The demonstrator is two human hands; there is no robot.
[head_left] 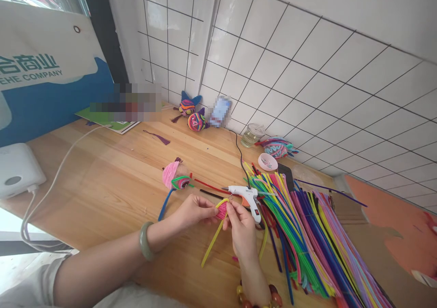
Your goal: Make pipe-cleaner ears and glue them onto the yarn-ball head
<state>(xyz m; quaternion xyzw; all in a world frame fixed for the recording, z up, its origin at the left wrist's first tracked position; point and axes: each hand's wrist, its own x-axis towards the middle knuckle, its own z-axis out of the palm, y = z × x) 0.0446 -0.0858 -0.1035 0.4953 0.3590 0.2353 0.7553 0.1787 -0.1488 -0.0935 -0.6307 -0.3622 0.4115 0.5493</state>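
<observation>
Between my two hands is a small pink piece of coiled pipe cleaner (222,210), edged with a yellow pipe cleaner (210,246) whose loose end hangs down toward the table. My left hand (196,212) pinches its left side between thumb and fingers. On the right side, my right hand (241,221) grips it with thumb and forefinger. Just beyond my fingers lies a white glue gun (251,198), its nozzle pointing left. A pink wrapped ball (170,175) with a green-edged, leaf-shaped piece (180,182) rests farther left.
Bundles of coloured pipe cleaners (307,235) cover the right side. Along the tiled wall stand striped fish-like figures (196,121), a phone (220,111), a glass jar (252,135) and a pink bowl (268,161). A purple tassel (159,137) lies behind. A white device (20,170) with a cable sits left.
</observation>
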